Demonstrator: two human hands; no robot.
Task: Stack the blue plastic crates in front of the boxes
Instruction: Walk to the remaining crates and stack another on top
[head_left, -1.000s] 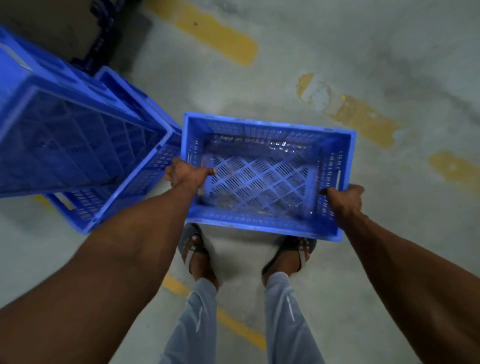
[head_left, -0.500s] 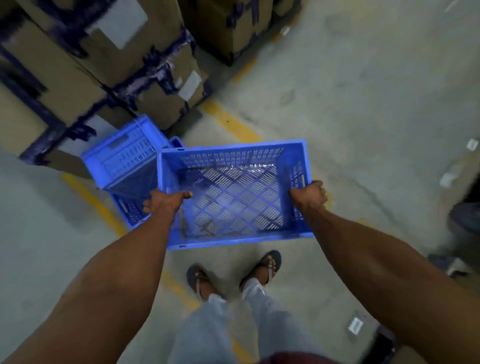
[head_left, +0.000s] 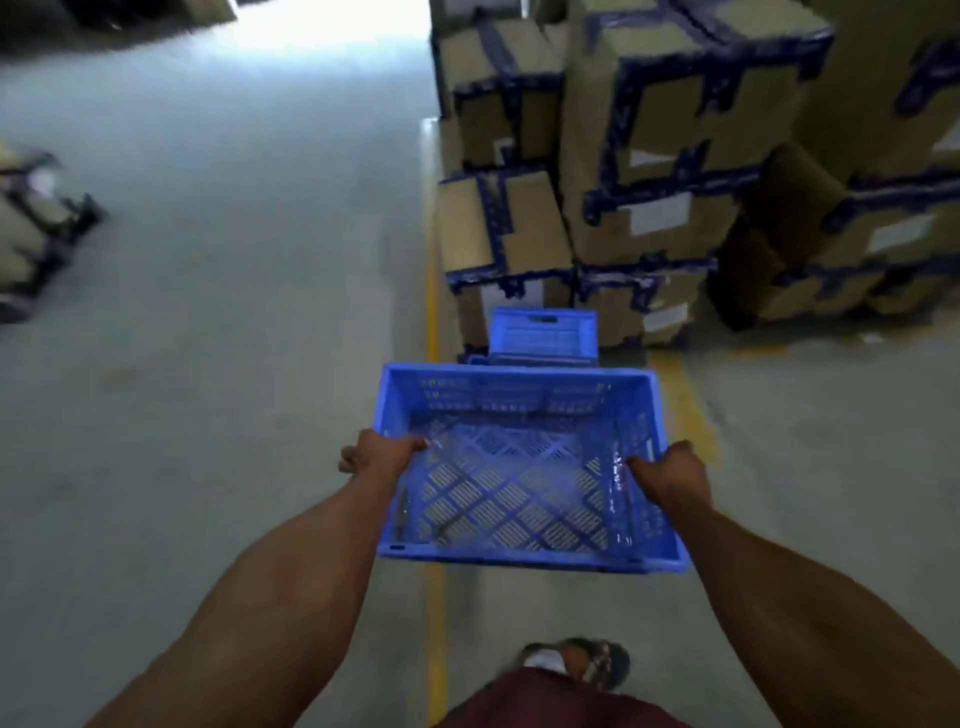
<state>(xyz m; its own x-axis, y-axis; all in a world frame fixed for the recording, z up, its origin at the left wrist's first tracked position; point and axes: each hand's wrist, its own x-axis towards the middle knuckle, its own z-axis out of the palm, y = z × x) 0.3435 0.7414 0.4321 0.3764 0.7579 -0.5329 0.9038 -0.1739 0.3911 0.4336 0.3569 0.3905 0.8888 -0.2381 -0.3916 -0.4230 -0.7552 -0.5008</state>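
Boxes (head_left: 613, 171) now ahead, floor (head_left: 208, 312) wider.

Blue plastic crate (head_left: 524, 462), open-topped, with slotted walls and a lattice base, held level above the floor, near centre. Gripped at both short side rims: left hand (head_left: 382, 454) on the left rim, right hand (head_left: 670, 473) on the right rim, fingers curled over the edges. Holds nothing inside. Just beyond its far rim, a second blue crate (head_left: 543, 335), partly hidden, sits right in front of the stacked cardboard boxes (head_left: 613, 171) taped in dark blue.
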